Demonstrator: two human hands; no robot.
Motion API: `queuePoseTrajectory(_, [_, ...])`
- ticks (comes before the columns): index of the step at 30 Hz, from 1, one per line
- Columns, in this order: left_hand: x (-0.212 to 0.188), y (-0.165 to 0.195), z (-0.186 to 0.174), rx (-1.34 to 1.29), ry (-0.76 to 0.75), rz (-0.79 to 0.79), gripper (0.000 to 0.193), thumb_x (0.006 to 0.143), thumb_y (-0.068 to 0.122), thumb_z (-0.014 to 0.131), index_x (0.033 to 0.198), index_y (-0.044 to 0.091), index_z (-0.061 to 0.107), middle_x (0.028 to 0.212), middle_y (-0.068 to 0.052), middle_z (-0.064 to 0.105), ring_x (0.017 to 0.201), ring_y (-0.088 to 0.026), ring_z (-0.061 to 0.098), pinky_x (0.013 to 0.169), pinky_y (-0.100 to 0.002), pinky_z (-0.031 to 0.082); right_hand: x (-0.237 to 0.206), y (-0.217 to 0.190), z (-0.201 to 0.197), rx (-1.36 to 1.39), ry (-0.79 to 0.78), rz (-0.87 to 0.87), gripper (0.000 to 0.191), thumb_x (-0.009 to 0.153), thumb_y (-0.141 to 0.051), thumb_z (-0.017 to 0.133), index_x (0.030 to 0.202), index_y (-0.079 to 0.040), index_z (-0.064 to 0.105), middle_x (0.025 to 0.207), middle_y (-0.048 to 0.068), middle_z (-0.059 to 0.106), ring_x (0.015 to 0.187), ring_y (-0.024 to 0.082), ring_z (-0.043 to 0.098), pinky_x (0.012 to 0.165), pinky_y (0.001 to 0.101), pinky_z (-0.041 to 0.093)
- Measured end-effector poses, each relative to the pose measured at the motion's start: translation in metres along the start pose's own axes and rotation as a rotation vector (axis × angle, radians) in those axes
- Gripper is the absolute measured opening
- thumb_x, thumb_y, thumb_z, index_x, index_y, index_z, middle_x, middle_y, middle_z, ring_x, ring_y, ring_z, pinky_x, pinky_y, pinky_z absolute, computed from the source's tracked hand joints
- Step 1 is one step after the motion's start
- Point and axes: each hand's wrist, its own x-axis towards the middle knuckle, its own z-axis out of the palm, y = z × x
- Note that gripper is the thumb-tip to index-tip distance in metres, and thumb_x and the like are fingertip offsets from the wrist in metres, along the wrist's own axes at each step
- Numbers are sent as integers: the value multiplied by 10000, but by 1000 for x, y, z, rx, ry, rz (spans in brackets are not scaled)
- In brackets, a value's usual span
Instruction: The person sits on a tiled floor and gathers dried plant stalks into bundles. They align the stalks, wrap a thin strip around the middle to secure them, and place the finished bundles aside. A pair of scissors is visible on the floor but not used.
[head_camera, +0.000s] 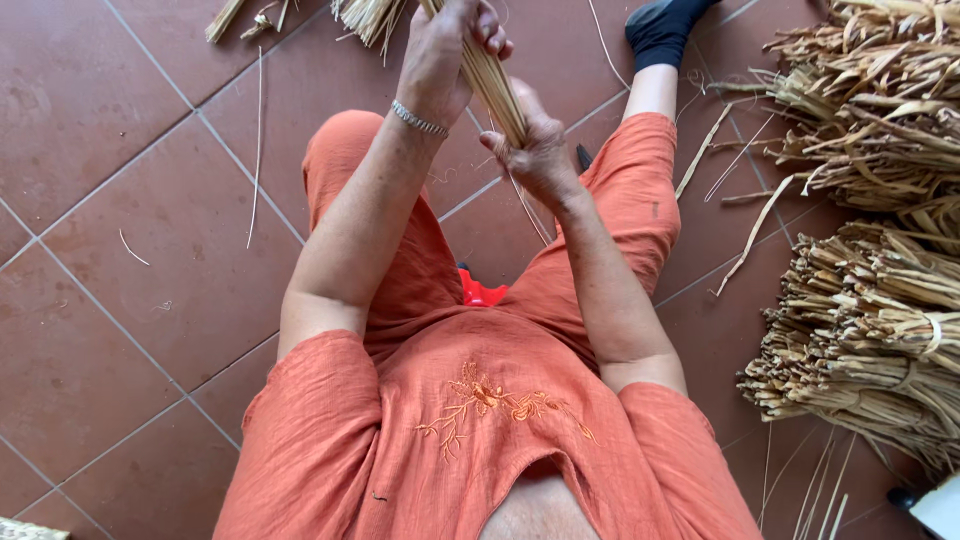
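- The left hand (438, 55), at the upper middle of the frame, is wrapped around a slim bundle of pale, straw-coloured dried reed stalks (492, 82), fingers curled over the upper part; a thin silver chain bracelet (418, 121) sits on that wrist.
- The right hand (537, 150), just below and to the right of the left, is clenched on the lower end of the same bundle, with the stalks coming out of the top of the fist.
- The bundle slants from the top centre of the frame down to the right hand, held up above the person's lap; its upper end runs behind the left hand and fans out at the frame's top edge.
- Both forearms rise from the loose orange cotton top with embroidered flower sprig (490, 400) at the bottom centre; matching orange trousers (640, 190) cover the spread legs.
- A small bright red plastic object (480, 292) shows between the thighs; what it is cannot be told.
- A foot in a dark sock (660, 30) rests at the upper right.
- Tied heaps of dry tan reed bunches (870, 330) lie stacked along the right edge.
- Loose single stalks (258, 150) are scattered on the reddish-brown tiled floor (120, 200) at the left.
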Motion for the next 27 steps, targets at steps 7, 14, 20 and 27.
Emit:
queuePoseTrajectory(7, [-46, -11, 30, 321, -159, -146, 548, 900, 223, 791, 1365, 92, 534, 1216, -120, 706, 1167, -200, 647, 964, -319, 532, 15, 6, -6, 64, -111, -149, 163, 1039, -96, 739, 1179, -17, 712, 900, 36, 689, 833, 125, 634, 715, 344, 528])
queuePoseTrajectory(14, [-32, -45, 27, 85, 85, -138, 401, 1080, 294, 582, 1352, 2, 551, 1393, -121, 669, 1306, -225, 636, 1058, -393, 543, -28, -59, -30, -762, 356, -432, 773, 889, -419, 745, 1448, 32, 459, 1434, 305, 536, 1357, 494, 466, 1110, 554, 399])
queuePoseTrajectory(20, [-37, -82, 43, -291, -28, -126, 616, 1073, 440, 527, 1545, 59, 417, 1601, -138, 432, 1437, -252, 483, 1195, -427, 421, 8, -56, -5, -558, 440, -327, 891, 1034, -696, 163, 1649, -57, 250, 1708, 230, 175, 1597, 446, 59, 1237, 651, 79])
queuePoseTrajectory(27, [-45, -57, 43, -295, 0, -128, 1038, 866, 711, 623, 1631, 109, 264, 1679, -199, 260, 1540, -361, 284, 1245, -579, 289, 40, -40, 8, -814, 353, -306, 756, 1040, -638, 180, 1637, -187, 287, 1744, 112, 160, 1602, 416, 47, 1229, 699, 48])
